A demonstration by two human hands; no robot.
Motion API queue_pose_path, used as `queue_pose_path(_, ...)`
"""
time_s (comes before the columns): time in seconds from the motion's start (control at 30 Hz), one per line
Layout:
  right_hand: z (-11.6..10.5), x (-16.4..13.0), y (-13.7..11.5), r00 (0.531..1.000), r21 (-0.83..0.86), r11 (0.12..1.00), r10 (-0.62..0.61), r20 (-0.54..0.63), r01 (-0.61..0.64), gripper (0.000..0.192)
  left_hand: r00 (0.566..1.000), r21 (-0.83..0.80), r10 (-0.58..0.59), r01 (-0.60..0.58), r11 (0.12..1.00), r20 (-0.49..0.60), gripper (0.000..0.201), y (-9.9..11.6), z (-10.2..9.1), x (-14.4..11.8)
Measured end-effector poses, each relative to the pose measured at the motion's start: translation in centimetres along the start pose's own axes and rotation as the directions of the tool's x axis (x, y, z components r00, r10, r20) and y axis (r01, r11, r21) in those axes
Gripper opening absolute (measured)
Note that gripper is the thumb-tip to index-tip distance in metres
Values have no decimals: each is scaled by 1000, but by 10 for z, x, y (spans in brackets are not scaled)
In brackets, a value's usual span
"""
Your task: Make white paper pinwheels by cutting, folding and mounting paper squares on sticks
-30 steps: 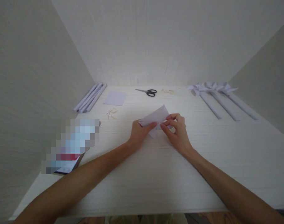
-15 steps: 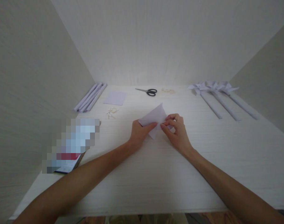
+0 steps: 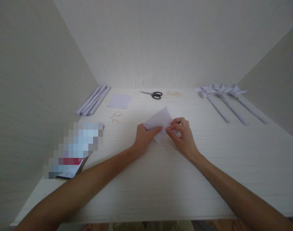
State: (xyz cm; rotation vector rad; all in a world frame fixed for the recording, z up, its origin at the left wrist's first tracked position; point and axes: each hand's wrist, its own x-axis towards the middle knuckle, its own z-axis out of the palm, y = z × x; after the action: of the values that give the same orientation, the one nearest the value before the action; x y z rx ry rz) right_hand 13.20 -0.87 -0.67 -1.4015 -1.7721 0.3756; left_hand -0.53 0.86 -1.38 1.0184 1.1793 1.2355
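Now both hands, left hand and right hand, pinch the folded paper tight.

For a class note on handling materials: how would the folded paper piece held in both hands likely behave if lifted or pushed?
The folded paper piece looks thin, so it is probably very light and would slide easily on the smooth table. Its raised flap suggests creases add some stiffness, though it would likely bend under the left hand or right hand.

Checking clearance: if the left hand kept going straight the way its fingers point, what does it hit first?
The left hand points right and slightly away, already pinching the folded paper. Straight on, it would likely meet the right hand fingertips at the paper; depth is hard to judge.
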Motion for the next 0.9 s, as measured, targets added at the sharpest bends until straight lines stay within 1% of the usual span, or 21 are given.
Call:
queue_pose_path(0.13,-1,0,-1,1000,10,1000,-1,1,1,11,1000,11,-11,11,1000,-2,23,1,0,-1)
queue_pose_path(0.2,-3,2,0,1000,32,999,0,-14,0,5,1000,16,-19,19,1000,1,23,0,-1,-1)
queue_pose_path(0.23,-5,3,1,1000,51,999,5,-25,-4,7,1000,16,-22,22,1000,6,24,-1,-1,-1)
queue_pose_path(0.3,-9,7,4,998,119,992,38,-41,-33,25,999,30,-27,26,999,30,25,-1,-2,-1)
queue_pose_path(0.33,-11,9,7,997,175,982,74,-35,-66,36,998,49,-31,29,998,48,25,-1,-3,-1)
queue_pose_path(0.37,-13,11,10,993,248,963,116,-10,-110,45,997,74,-38,33,997,67,24,-1,-4,-2)
queue_pose_path(0.4,-14,13,13,986,342,925,162,45,-167,53,995,103,-46,37,994,88,22,0,-4,-2)
queue_pose_path(0.43,-16,15,16,971,437,868,203,124,-237,57,993,130,-54,39,991,109,21,1,-4,-3)
queue_pose_path(0.47,-17,16,19,950,515,800,227,212,-306,58,990,154,-58,38,987,131,20,2,-5,-3)
queue_pose_path(0.53,-18,17,22,904,603,681,231,360,-415,56,983,200,-51,15,980,176,19,3,-5,-4)
queue_pose_path(0.57,-19,17,22,886,619,646,222,408,-447,54,979,225,-38,-8,974,200,18,4,-5,-4)
queue_pose_path(0.6,-19,16,21,874,623,629,213,436,-464,53,974,248,-20,-38,968,225,19,4,-5,-5)
queue_pose_path(0.63,-19,16,20,870,620,629,209,447,-469,52,968,267,0,-69,961,249,20,4,-4,-5)
queue_pose_path(0.7,-18,15,18,871,594,659,212,444,-463,49,958,297,29,-117,948,286,24,5,-4,-6)
queue_pose_path(0.8,-18,14,13,884,517,739,236,403,-433,44,946,315,57,-162,935,318,33,5,-2,-7)
queue_pose_path(0.9,-19,15,11,897,414,822,238,373,-391,41,935,330,89,-208,921,343,34,5,-2,-7)
